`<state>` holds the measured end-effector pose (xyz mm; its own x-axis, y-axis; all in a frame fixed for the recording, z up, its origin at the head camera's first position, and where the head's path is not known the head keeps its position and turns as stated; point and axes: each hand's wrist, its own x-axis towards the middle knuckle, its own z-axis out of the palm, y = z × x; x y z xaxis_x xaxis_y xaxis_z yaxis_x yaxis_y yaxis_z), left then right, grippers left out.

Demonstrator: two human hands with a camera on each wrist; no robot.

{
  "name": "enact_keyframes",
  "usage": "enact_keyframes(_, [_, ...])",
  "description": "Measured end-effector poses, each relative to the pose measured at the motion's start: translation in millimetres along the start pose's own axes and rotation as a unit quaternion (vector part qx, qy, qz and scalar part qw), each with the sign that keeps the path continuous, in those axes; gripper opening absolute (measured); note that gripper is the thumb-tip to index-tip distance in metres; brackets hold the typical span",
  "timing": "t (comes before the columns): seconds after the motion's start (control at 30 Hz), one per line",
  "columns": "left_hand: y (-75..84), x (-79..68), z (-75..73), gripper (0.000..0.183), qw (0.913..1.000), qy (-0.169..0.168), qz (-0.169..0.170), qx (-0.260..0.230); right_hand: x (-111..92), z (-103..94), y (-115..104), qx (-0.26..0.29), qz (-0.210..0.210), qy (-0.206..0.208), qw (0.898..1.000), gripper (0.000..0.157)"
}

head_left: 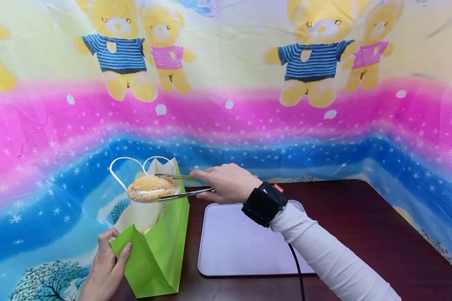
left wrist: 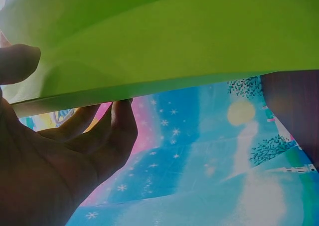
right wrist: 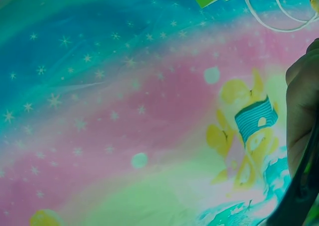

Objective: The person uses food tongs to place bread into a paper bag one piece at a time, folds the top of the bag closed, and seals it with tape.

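My right hand grips a pair of metal tongs. Between the tong arms is a crumb-coated bread bun with a white filling line, held above the mouth of a green paper bag. The bag stands upright with white rope handles raised. My left hand holds the near rim corner of the bag, thumb on one face and fingers on the other. In the left wrist view, the left hand pinches the green side. Only part of the right hand shows in the right wrist view.
A pale lilac tray lies on the dark wooden table right of the bag. A black cable crosses the tray's front edge. A printed bear curtain surrounds the table's back and sides.
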<state>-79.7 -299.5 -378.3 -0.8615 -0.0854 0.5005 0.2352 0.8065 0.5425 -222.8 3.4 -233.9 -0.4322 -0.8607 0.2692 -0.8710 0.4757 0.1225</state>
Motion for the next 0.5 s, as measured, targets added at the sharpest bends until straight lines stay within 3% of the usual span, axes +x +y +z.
enact_keyframes(0.3, [-4.2,-0.1,1.4,0.033,0.9997,0.010,0.023,0.006,8.5,6.4,-5.7,-0.018,-0.015,-0.002,1.000,0.052])
enact_keyframes(0.5, [-3.5,1.0,-0.4,0.031,0.9997,0.011,0.013,0.018,12.6,7.4,-7.4,-0.025,-0.023,0.003,0.999,0.051])
